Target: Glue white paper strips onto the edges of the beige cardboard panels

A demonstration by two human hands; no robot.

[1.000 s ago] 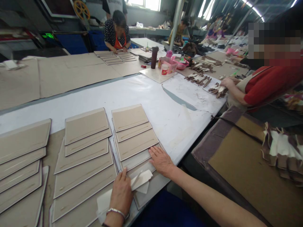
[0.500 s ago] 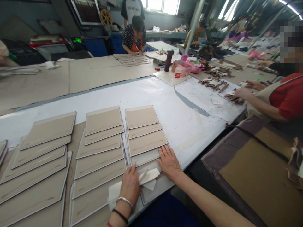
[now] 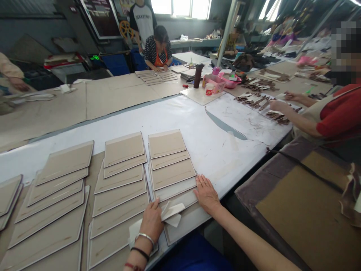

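Columns of overlapping tan panels with pale edges lie on the white table (image 3: 197,124) in front of me. My right hand (image 3: 207,192) rests flat, fingers spread, on the right edge of the nearest panel column (image 3: 171,171). My left hand (image 3: 152,222), with bracelets at the wrist, is closed around a folded white cloth (image 3: 171,213) and presses it on a lower panel of the same column. A middle column (image 3: 121,177) and a left column (image 3: 59,177) lie beside it.
A person in red at the right handles dark brown strips (image 3: 261,101). A dark bottle (image 3: 197,75) and pink tray (image 3: 214,82) stand mid-table. Another person works at the far end (image 3: 158,49). A brown board (image 3: 304,207) sits at the right, beyond the table edge.
The view has shifted slightly, bringing more panels into sight at the left. My right hand slid a little right along the panel edge. My left hand keeps the cloth.
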